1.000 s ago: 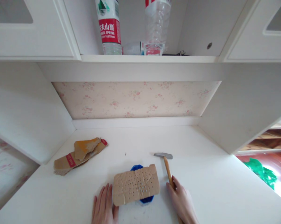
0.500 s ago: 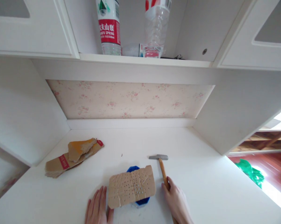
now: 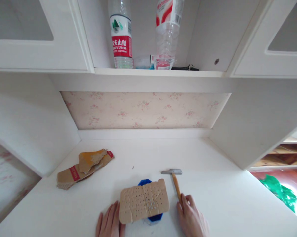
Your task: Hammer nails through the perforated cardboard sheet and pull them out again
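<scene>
I have one torn-cardboard pile (image 3: 87,166) ahead-left of the left hand (image 3: 110,220), which rests flat, fingers close together, beside the left edge of one perforated card (image 3: 140,199). The card's long axis runs toward the right hand (image 3: 191,215), over one blue object (image 3: 156,218). That hand grips one hammer (image 3: 176,186), head pointing away; rightward, white tabletop (image 3: 219,194) reaches the side panel (image 3: 247,128)

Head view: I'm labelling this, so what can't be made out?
In the head view:
Blue object: mostly hidden under the holed cardboard.
Hammer: lower handle covered by the right hand.
Right bottle: top cut off by the upper edge.
Grey spots on the cardboard: too small to identify.
</scene>
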